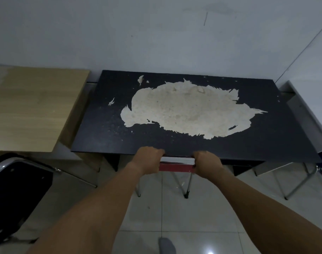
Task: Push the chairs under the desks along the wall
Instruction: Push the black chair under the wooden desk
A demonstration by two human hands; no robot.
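A black desk (105,114) with a large patch of peeled surface stands against the wall straight ahead. A red chair (176,166) with a chrome frame sits mostly hidden under the desk's front edge; only the top of its backrest and two legs show. My left hand (149,158) grips the left end of the backrest. My right hand (207,163) grips the right end. Both hands touch the front edge of the desk.
A light wooden desk (33,107) stands to the left, with a black chair (15,195) in front of it, out from under it. A white desk (310,114) is at the right with chrome chair legs (295,182) beneath. The floor is pale tile.
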